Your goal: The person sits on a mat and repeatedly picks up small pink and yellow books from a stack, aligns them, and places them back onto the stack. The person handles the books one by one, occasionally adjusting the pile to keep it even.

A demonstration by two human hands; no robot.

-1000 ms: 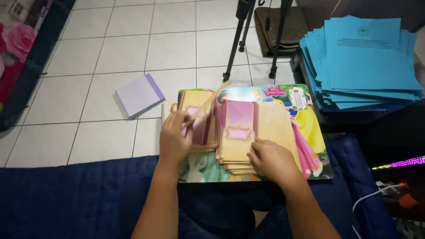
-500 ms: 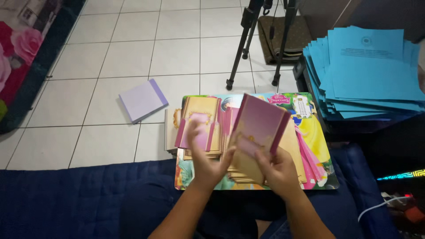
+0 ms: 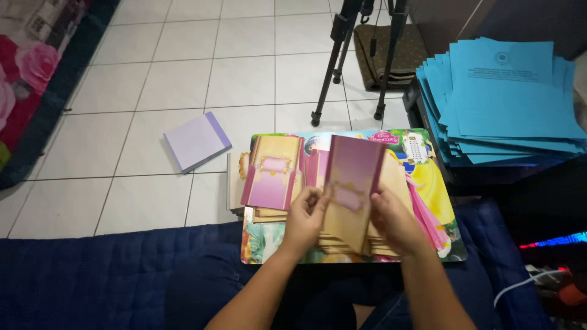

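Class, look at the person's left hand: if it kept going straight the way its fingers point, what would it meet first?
The left hand points up and slightly right, into the pink and tan card it already touches with the right hand. Beyond that lies the colourful board, though depth is unclear.

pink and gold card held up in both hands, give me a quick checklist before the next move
1. Card held by both hands: ok, left hand at its left edge, right hand at its right.
2. Card lifted off the pile beneath: ok, it stands tilted above it.
3. Only one card lifted: cannot tell, the edge is too thin to read.
4. Second pile on the left within reach: ok, it lies on the colourful lap board beside the left hand.
5. Board level: cannot tell, its near edge is hidden behind the arms.
6. Purple pad on the floor out of the way: ok.
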